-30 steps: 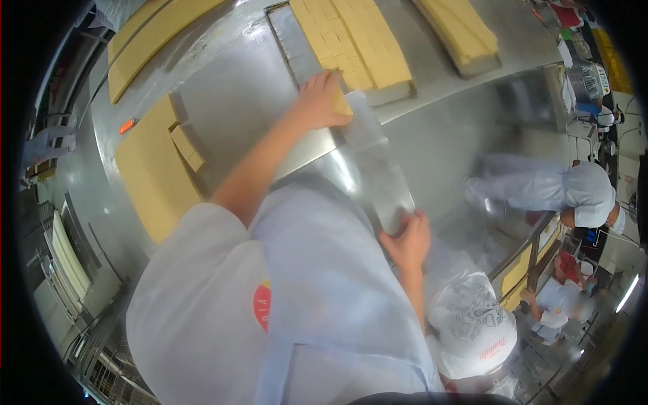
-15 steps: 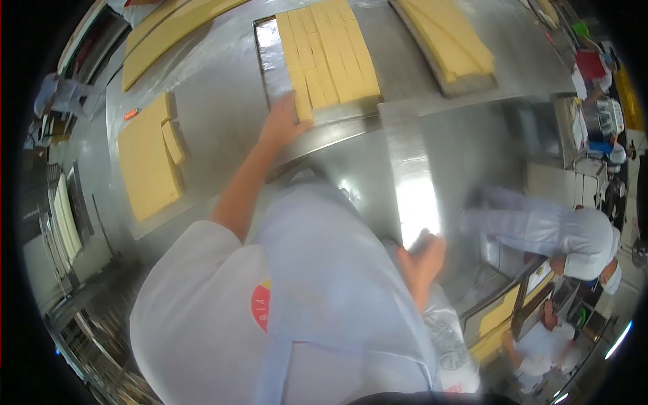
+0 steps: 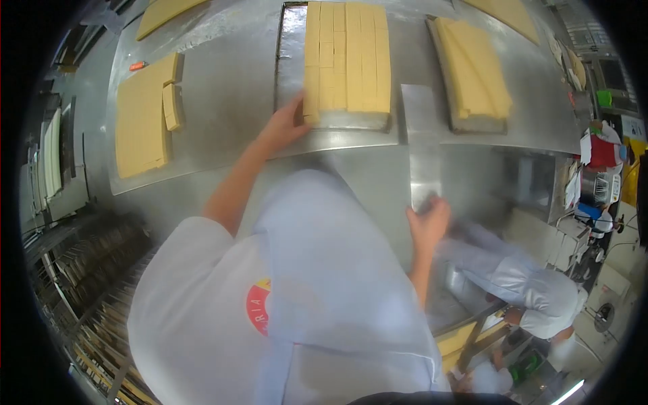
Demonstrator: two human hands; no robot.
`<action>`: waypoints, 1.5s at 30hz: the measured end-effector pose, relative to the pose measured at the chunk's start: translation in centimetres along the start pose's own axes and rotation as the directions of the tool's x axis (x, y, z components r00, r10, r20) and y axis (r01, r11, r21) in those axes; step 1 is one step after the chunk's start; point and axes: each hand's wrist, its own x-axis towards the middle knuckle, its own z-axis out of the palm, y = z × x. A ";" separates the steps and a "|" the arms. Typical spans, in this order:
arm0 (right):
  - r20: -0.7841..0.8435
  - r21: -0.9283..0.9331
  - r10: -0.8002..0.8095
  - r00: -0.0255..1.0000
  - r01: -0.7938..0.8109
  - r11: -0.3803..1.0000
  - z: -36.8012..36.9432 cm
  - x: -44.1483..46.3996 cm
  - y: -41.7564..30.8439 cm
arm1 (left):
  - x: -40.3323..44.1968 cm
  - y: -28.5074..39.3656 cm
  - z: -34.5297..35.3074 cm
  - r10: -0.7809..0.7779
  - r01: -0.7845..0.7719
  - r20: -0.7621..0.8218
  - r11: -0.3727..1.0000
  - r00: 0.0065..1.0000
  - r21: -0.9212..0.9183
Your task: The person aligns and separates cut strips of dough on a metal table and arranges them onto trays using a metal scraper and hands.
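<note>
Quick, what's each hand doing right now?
Left hand: at the cut yellow blocks; whether gripping, cannot tell.
Right hand: closed, holding the long metal blade.

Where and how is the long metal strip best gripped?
Likely by its near end, coming from the person's side, where the right hand holds it: the metal strip is long and flat, and its far end reaches over the table beside the tray.

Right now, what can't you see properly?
Head view:
Near end of the metal strip: the right hand covers it.
Full word on the shirt badge: the apron hides part.
Upper-left yellow slab: cut off by the top edge.
Nearby worker's legs: blurred.
</note>
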 end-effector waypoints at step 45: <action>0.195 0.101 -0.549 0.812 0.541 0.835 7.2 22.5 0.7 | 0.0 7.9 6.8 -0.297 0.596 -0.584 0.683 0.755 0.423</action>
